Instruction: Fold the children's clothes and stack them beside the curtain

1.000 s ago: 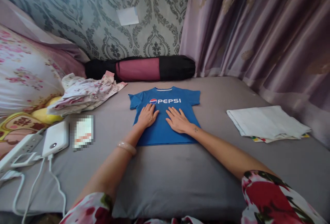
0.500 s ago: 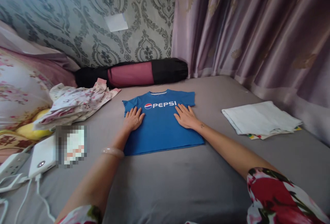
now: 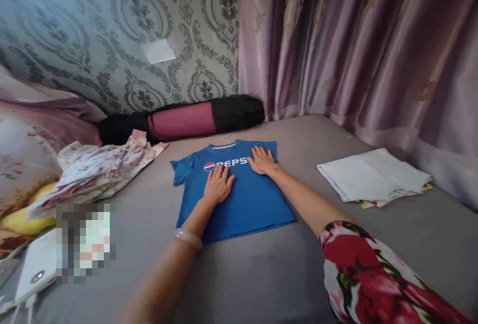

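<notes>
A blue T-shirt (image 3: 239, 204) with a white PEPSI print lies spread out on the grey bed sheet (image 3: 239, 284), its collar toward the wall. My left hand (image 3: 219, 184) rests flat on the middle of the shirt, fingers stretched and covering the lower edge of some letters. On the shirt's upper right, my right hand (image 3: 262, 160) lies flat with its fingers spread, hiding the end of the print. The left sleeve of the shirt is slightly rumpled. Neither hand grips the cloth.
Folded pale cloth (image 3: 373, 174) lies at the right. Floral clothes (image 3: 108, 164) are piled at the left, near a white power bank (image 3: 39, 264) with cables. A black and pink rolled bag (image 3: 182, 120) lies along the wall, beside the purple curtain (image 3: 317, 40).
My left hand has moved from the shirt's left edge to its middle. My right hand has slid up toward the right sleeve. The camera view has shifted a little.
</notes>
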A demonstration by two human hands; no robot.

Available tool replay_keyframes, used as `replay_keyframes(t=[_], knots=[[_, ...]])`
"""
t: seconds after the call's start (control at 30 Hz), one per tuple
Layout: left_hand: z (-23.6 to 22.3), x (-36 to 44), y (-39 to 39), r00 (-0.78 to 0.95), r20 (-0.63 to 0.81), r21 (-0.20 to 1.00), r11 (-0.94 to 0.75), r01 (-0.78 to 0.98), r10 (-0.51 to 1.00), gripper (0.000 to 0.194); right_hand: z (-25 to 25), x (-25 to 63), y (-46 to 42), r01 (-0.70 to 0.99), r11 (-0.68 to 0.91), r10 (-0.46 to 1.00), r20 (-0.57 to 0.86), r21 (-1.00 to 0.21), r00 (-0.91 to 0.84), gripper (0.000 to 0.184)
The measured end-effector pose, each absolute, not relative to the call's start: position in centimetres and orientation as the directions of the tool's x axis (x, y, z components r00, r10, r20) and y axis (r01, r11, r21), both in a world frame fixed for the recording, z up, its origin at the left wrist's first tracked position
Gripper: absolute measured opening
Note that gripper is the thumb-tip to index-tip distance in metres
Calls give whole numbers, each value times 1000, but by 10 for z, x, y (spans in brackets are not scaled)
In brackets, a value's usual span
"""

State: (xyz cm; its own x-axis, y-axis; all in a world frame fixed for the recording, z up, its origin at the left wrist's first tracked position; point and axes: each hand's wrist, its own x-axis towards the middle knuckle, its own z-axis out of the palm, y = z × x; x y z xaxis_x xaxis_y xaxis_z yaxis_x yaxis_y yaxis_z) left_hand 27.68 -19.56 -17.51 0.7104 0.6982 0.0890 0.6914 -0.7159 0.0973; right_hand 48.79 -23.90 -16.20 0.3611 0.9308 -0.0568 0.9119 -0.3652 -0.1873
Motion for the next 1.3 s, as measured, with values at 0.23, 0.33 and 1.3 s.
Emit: replay_keyframes(t=[0.23, 0.33, 1.3], knots=[[-179, 274, -193, 708, 101, 64, -715, 696, 699, 59, -166, 494, -241, 899, -338, 938, -29, -277, 344, 67], [-178, 274, -192, 710, 88, 67, -716, 695, 698, 59, -154, 497, -248, 873, -298, 944, 13, -387, 328, 61], [-129, 456, -206, 830, 14, 281, -799, 532, 558, 32, -152, 477, -399, 664, -392, 912, -171, -637, 374, 53]])
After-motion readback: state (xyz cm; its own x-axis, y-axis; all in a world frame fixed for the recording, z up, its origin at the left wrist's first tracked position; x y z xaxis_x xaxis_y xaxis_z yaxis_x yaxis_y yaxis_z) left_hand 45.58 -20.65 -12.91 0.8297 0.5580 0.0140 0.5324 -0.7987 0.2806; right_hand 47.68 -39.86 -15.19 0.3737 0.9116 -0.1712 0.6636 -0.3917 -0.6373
